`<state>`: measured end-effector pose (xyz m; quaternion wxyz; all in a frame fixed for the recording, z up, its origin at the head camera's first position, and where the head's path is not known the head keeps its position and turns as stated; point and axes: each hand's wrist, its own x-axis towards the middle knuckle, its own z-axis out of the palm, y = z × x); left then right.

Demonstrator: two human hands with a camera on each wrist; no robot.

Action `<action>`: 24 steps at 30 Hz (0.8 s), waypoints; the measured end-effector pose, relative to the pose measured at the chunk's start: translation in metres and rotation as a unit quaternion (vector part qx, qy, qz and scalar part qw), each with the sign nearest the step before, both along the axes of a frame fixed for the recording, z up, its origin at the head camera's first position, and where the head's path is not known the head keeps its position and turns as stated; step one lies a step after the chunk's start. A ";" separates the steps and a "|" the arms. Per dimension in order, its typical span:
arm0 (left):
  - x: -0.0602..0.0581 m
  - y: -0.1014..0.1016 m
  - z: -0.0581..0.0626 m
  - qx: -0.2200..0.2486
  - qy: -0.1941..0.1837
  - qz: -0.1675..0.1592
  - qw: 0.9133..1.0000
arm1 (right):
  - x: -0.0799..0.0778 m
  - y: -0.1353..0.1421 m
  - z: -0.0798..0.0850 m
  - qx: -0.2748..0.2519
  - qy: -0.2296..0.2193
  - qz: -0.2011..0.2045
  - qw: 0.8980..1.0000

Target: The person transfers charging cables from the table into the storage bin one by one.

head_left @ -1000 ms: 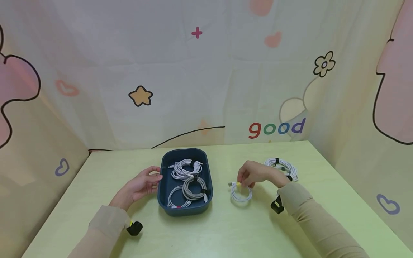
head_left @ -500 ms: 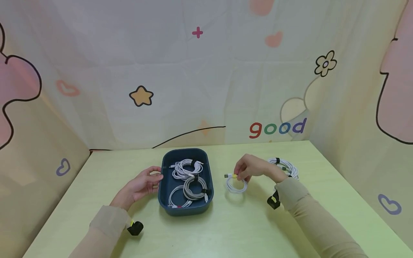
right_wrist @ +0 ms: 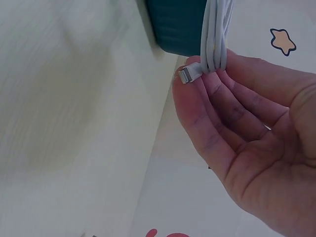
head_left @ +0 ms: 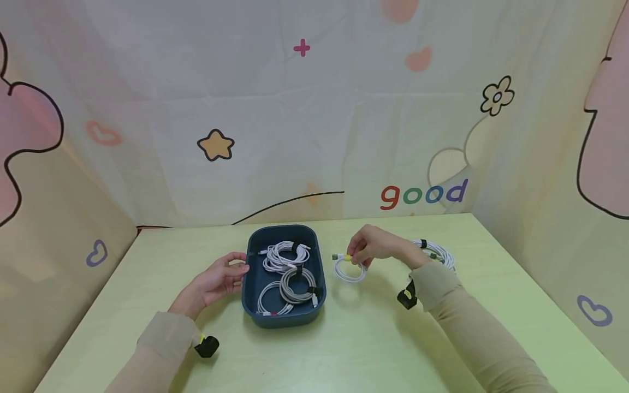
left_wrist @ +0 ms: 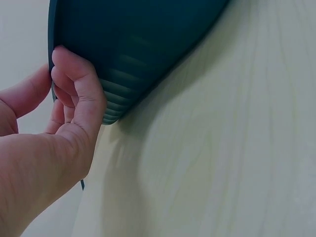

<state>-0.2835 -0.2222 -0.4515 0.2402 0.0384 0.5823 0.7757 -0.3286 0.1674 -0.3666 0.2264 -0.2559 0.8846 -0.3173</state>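
My left hand (head_left: 221, 279) grips the left rim of a dark blue box (head_left: 283, 322), thumb on one side of the wall and curled fingers on its outside, as the left wrist view shows. Inside lie several coiled cables: a white bundle (head_left: 276, 266) at the back, a grey coil (head_left: 310, 284) and a thin coil with a red tag (head_left: 260, 299) in front. Right of the box, my right hand (head_left: 374, 244) pinches a small white USB cable (head_left: 350, 280) with a yellow tie, above the table. In the right wrist view its small metal plug (right_wrist: 185, 75) sticks out near the fingertips.
Another white coiled cable (head_left: 444, 254) with black ties lies on the table (head_left: 344, 355) behind my right wrist, partly hidden by it. A printed cloth (head_left: 275, 136) closes off the back and both sides.
My right hand has lifted the white USB cable off the table and carried it left and back, closer to the box. The left hand stays on the rim.
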 end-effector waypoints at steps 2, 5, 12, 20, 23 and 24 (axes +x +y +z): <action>0.000 0.000 0.000 -0.001 0.000 0.000 1.000 | 0.000 -0.003 0.003 -0.002 0.001 0.000 1.000; 0.000 0.001 -0.001 0.001 0.000 -0.001 1.000 | 0.000 -0.008 0.006 -0.002 0.004 0.002 1.000; 0.000 0.001 0.000 -0.004 -0.002 0.001 1.000 | -0.002 -0.018 0.006 -0.003 0.003 -0.001 1.000; 0.000 0.001 0.001 -0.006 -0.004 0.001 1.000 | 0.000 -0.034 0.012 -0.002 0.014 0.013 1.000; 0.001 0.000 0.001 -0.002 -0.003 0.002 1.000 | -0.002 -0.040 0.013 -0.002 0.017 0.015 1.000; 0.001 0.000 0.001 -0.001 -0.001 0.001 1.000 | -0.002 -0.043 0.013 -0.002 0.018 0.016 1.000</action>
